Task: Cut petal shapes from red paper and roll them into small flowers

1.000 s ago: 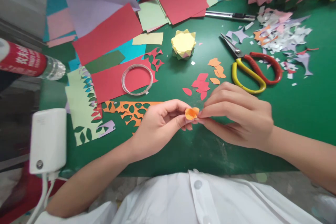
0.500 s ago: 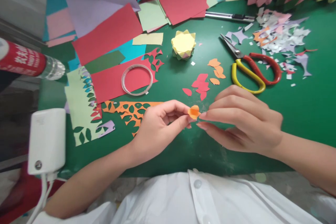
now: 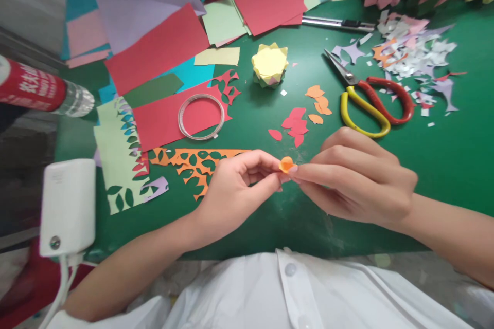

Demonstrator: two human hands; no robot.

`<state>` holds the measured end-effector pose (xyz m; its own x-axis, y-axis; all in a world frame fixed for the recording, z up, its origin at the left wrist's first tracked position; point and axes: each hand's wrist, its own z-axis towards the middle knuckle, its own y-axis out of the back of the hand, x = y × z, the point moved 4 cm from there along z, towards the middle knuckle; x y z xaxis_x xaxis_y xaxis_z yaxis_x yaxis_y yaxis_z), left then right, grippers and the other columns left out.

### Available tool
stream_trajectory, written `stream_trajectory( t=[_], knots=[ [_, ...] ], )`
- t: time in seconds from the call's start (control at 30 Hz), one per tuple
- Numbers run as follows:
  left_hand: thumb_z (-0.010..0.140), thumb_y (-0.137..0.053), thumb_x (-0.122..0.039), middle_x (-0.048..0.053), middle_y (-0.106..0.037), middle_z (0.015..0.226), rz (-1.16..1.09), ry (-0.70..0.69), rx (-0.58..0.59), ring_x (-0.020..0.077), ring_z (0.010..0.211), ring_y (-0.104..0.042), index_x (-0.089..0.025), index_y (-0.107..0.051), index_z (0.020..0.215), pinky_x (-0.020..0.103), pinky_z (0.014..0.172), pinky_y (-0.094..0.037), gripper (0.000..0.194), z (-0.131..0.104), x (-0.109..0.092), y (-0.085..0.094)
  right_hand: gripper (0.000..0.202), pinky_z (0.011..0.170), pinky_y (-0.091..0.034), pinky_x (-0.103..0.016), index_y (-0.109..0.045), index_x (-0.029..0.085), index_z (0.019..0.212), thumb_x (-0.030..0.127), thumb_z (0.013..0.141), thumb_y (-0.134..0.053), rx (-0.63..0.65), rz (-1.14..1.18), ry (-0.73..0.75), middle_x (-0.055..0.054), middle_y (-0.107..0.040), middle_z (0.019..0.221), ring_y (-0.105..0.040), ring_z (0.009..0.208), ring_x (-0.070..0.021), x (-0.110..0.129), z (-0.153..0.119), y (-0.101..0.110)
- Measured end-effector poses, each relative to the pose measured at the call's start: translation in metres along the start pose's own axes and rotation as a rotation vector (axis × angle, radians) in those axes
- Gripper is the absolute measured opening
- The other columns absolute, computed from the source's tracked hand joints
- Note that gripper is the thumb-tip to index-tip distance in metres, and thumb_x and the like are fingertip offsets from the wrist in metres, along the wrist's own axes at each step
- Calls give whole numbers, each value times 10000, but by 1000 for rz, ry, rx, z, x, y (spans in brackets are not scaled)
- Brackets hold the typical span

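A small orange paper flower (image 3: 286, 165) with cupped petals is between my two hands, above the green tabletop. The thumb and index finger of my left hand (image 3: 241, 193) pinch it from the left and below. My right hand (image 3: 357, 177) has its thumb and fingertips closed together on the flower's right edge. Just beyond my fingers lie loose red paper petals (image 3: 296, 121) and several orange paper petals (image 3: 317, 98). Farther off, a yellow paper flower (image 3: 269, 63) with a green underside stands upright.
Scissors (image 3: 358, 92) with one yellow and one red handle lie beyond my right hand, near paper scraps (image 3: 419, 51) and a utility knife (image 3: 339, 23). On the left are a roll of tape (image 3: 201, 117), cut orange paper (image 3: 193, 162), a white power bank (image 3: 68, 205) and a bottle (image 3: 34, 87).
My right hand has moved slightly left, and its fingertips have closed on the flower's right edge. My left hand with the flower has shifted a little to the right.
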<state>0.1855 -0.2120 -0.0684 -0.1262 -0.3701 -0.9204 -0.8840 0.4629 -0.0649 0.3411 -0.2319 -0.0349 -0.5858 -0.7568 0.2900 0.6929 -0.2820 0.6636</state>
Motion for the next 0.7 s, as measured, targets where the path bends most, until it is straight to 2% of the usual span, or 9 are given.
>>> stream_trajectory(
  t=[0.13,0.3,0.37,0.43,0.53,0.7],
  knots=[
    [809,-707,-223,-9,-688,761,11,3,-15,95,651,-623,-174,-659,772,187,602,-528,78,0,0,0,144,457,-411,-276,-601,203,832,85,794,-676,8,-38,15,21,-524,555,-452,499,-129,-2,-1,1],
    [794,-715,-217,-7,-689,747,1,26,-18,102,645,-628,-169,-660,759,195,597,-529,81,2,0,0,175,430,-409,-278,-573,183,782,66,769,-702,48,-100,174,24,-537,533,-469,486,-131,-1,-4,3],
    [798,-705,-199,-17,-683,738,-21,33,-13,93,638,-620,-173,-656,752,187,598,-526,72,2,0,-1,158,438,-414,-280,-588,174,804,71,770,-704,62,-93,192,19,-548,540,-476,495,-133,-1,-4,3],
    [801,-697,-180,-30,-669,720,-50,31,0,83,633,-610,-180,-656,747,179,607,-524,68,2,-1,-1,118,454,-415,-281,-604,176,836,95,798,-682,51,-43,127,13,-555,557,-480,511,-134,-2,-2,3],
    [807,-686,-168,-45,-650,712,-80,46,17,77,645,-595,-198,-669,754,178,629,-523,63,1,-1,-1,91,485,-409,-288,-617,178,842,87,851,-614,63,132,-49,-10,-580,590,-463,526,-130,-4,2,1],
    [828,-660,-135,-70,-621,698,-75,66,37,49,641,-559,-228,-675,749,138,624,-493,123,2,-3,-2,113,495,-409,-313,-637,102,781,8,834,-604,112,432,-280,-87,-658,613,-466,521,-130,-7,6,-4]
  ],
)
